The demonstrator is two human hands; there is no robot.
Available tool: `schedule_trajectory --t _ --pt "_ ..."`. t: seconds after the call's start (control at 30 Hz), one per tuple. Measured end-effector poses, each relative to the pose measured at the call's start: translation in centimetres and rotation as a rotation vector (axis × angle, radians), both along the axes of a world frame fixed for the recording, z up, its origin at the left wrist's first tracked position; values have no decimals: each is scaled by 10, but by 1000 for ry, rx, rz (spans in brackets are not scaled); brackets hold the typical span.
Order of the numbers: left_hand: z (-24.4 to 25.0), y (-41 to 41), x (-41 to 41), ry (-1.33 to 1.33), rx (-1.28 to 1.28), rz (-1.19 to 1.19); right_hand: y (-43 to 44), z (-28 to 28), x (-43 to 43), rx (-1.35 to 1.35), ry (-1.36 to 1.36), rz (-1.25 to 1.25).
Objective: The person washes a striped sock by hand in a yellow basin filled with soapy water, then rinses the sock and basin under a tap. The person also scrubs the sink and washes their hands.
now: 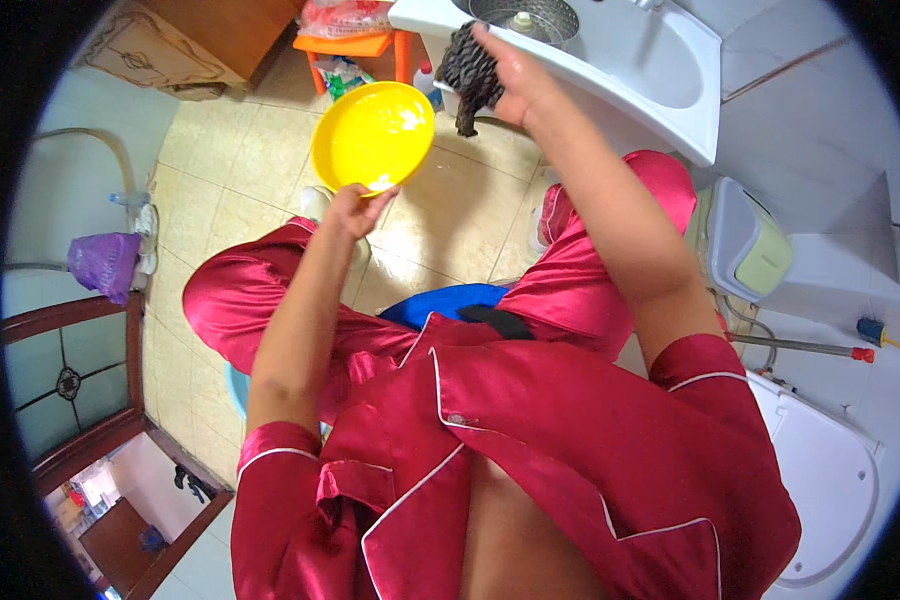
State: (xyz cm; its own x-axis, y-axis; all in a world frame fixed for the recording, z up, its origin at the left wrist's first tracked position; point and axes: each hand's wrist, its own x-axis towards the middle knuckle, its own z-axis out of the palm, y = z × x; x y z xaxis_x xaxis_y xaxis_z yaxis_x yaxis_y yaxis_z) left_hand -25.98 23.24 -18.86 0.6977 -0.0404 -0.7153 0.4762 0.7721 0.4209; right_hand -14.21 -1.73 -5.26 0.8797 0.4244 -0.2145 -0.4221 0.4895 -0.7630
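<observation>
My left hand [361, 212] grips the near rim of a round yellow plastic basin [375, 136], tilted above the floor. Its glossy inside catches bright reflections. In my right hand [519, 81] is a bundled dark, ridged, fabric-like thing [471, 71], with a narrow end hanging down. It is beside the front edge of a white washbasin [675, 94], to the right of the yellow basin and apart from it. Behind my right hand, a perforated metal basket [551, 22] with a pale central knob rests on the washbasin top.
An orange plastic stool [345, 45] bearing plastic bags stands beyond the basin. A wooden cabinet [195, 45] is at the upper left. On the right are a lidded bin [750, 240] and a white tub [825, 480]. A blue seat [442, 300] shows between my legs.
</observation>
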Motion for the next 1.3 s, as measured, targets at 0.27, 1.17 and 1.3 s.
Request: schedule_trajectory --t 0.27,1.17,1.3 --pt "-159 -69 -25 182 -124 -88 40 -160 -16 -131 279 -63" --pt "-154 -62 -20 42 1735 -671 98 -368 -52 -1714 -428 624" --pt "-205 -64 -10 166 1330 -961 102 -346 -26 -1516 -381 925"
